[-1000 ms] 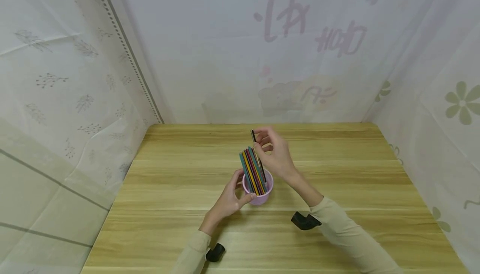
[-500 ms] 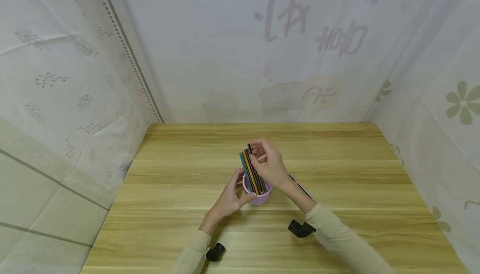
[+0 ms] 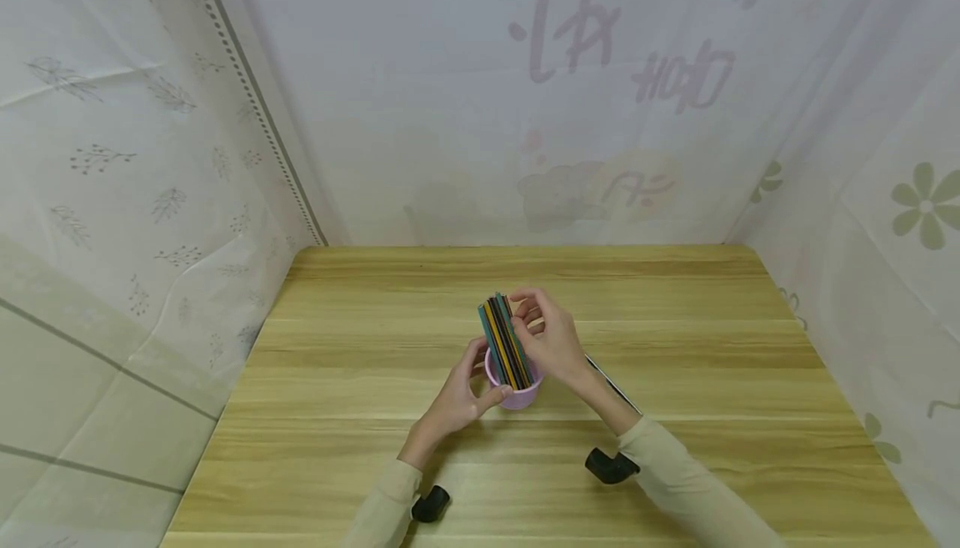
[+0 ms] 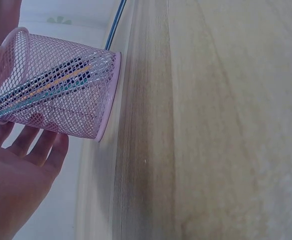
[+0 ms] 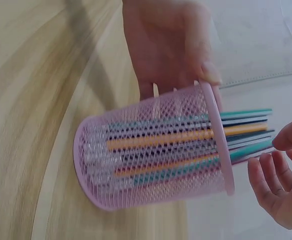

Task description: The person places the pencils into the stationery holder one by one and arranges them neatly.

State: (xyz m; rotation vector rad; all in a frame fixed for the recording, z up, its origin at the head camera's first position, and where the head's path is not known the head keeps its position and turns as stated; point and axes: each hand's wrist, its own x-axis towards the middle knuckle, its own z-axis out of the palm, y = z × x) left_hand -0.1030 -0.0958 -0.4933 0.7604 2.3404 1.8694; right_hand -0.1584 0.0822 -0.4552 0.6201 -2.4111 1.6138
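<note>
A pink mesh cup [image 3: 517, 399] stands mid-table, filled with several coloured sticks [image 3: 501, 335] whose tops lean away from me. My left hand [image 3: 457, 398] grips the cup from the left, thumb on the near rim and fingers round the back. In the right wrist view that thumb lies on the rim of the cup [image 5: 151, 170]. My right hand [image 3: 551, 339] hovers at the stick tops, fingers loosely curled. In the right wrist view the right hand [image 5: 281, 185] sits just off the stick tips [image 5: 251, 131] and holds nothing. The left wrist view shows the left hand's palm [image 4: 15, 190] beside the cup [image 4: 60, 90].
One dark stick [image 3: 615, 385] lies on the wooden table [image 3: 360, 364] behind my right wrist. Patterned white cloth [image 3: 450, 98] walls the table on the left, back and right. Black wrist mounts [image 3: 611, 466] sit under both sleeves.
My right hand lowered a dark stick from above the cup into the bundle, then let go and drew back slightly to the right. The left hand kept its grip on the cup.
</note>
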